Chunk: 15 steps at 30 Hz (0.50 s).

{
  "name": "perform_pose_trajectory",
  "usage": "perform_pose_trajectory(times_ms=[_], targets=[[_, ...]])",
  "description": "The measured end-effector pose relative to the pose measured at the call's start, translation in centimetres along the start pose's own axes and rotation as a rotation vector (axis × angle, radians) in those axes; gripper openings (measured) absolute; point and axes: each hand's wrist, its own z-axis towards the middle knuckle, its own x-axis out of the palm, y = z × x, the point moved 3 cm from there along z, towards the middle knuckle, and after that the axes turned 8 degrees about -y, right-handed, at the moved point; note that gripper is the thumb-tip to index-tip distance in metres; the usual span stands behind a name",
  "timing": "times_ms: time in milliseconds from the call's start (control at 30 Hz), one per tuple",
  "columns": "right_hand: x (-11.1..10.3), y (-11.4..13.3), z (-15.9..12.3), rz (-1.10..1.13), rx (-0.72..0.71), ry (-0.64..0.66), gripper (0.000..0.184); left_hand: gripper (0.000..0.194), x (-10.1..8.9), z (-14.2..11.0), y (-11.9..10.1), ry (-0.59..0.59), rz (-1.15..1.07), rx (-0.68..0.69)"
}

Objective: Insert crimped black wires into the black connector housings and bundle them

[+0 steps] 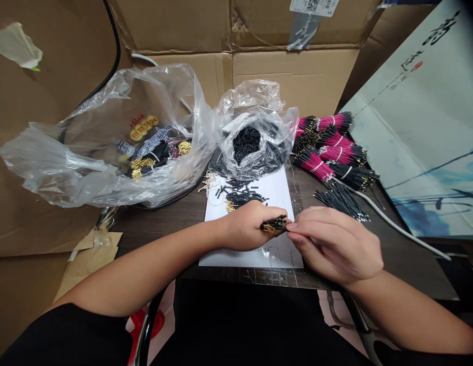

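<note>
Gripping a short bundle of black wires with gold pin ends (273,225) in the closed left hand (244,226), centre of the frame.
Its fingers wrap tightly round the bundle, whose gold tips poke out toward the right hand (335,245). That hand's fingers (297,227) curve narrowly beside the tips, though from this angle they may or may not be pinching a wire. Both forearms angle inward over a white paper sheet (284,254) on a dark wooden table (404,264). Loose black tubes and gold-tipped pieces (242,198) lie on the sheet just ahead, while magenta-and-black wire bundles (331,147) pile at upper right, with a loose black wire bundle (341,201) nearer the right hand.
</note>
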Motion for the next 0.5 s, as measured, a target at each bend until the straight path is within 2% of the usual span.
perform_pose_trajectory(times_ms=[333,500], targets=[[0.13,0.03,0.31,-0.067,-0.034,0.052,0.023,0.022,-0.22,0.10,0.00,-0.004,0.050,-0.056],[0.53,-0.16,0.00,-0.121,-0.069,0.084,0.027,0.015,-0.25,-0.01,0.16,-0.003,0.186,-0.019]])
